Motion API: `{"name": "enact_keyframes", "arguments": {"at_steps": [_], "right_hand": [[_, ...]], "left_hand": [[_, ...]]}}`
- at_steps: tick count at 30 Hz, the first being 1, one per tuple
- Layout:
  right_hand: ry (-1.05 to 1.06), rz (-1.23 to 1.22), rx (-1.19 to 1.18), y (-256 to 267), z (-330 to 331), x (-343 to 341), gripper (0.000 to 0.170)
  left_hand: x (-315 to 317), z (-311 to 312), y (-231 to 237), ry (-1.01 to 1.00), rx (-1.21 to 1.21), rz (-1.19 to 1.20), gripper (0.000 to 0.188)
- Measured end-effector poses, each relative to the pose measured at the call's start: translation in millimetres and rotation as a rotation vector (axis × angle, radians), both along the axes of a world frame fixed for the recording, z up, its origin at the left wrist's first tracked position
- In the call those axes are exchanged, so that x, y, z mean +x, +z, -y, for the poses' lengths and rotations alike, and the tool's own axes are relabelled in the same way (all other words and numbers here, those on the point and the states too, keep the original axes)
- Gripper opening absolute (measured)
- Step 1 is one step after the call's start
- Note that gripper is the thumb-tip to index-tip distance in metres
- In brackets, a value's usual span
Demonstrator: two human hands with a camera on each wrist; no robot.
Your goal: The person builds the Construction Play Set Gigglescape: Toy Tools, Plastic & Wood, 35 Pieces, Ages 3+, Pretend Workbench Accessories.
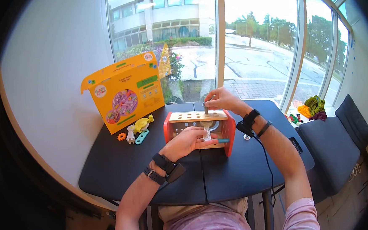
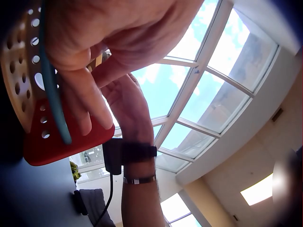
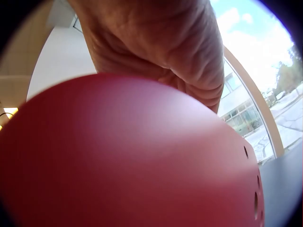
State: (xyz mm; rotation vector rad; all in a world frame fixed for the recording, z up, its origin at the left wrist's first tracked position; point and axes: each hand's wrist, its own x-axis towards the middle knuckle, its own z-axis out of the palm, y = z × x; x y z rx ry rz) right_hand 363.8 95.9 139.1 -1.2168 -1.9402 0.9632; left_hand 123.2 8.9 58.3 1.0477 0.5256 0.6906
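Observation:
A toy workbench with a perforated wooden top (image 1: 185, 115) and red side panels (image 1: 230, 133) (image 2: 71, 142) (image 3: 132, 156) stands upright. My right hand (image 1: 226, 100) (image 2: 128, 101) (image 3: 156, 38) pinches a grey peg-like piece (image 1: 206, 110) standing upright at the top's right part. Below that top, my left hand (image 1: 185, 142) (image 2: 123, 33) holds a whitish piece (image 1: 207, 133) between thumb and fingers. A teal strip (image 1: 223, 141) (image 2: 56, 99) lies along the left fingers, reaching toward the right panel. The red panel hides the right fingertips in the right wrist view.
A yellow box (image 1: 144, 90) stands at the table's back left. Before it lie a yellow piece (image 1: 141, 124), a whitish piece (image 1: 130, 134), a teal piece (image 1: 142, 137) and an orange gear (image 1: 121, 136). A small white piece (image 1: 247, 137) lies right of the workbench, near a black cable (image 1: 269, 164).

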Motion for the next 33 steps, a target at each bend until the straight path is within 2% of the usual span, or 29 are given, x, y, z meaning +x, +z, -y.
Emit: {"name": "enact_keyframes", "arguments": {"at_steps": [15, 24, 33], "right_hand": [[0.010, 0.032, 0.000, -15.0, -17.8, 6.2, 0.029], [0.031, 0.235, 0.116, -11.0, -15.0, 3.9, 0.027], [0.055, 0.217, 0.208, -20.4, -19.6, 6.5, 0.028]], "left_hand": [[3.4, -14.3, -0.4, 0.023, -0.063, 0.047, 0.036], [2.1, -17.1, -3.1, 0.000, -0.082, 0.081, 0.039], [-0.5, -11.1, 2.7, -0.004, -0.075, 0.109, 0.040]]}}
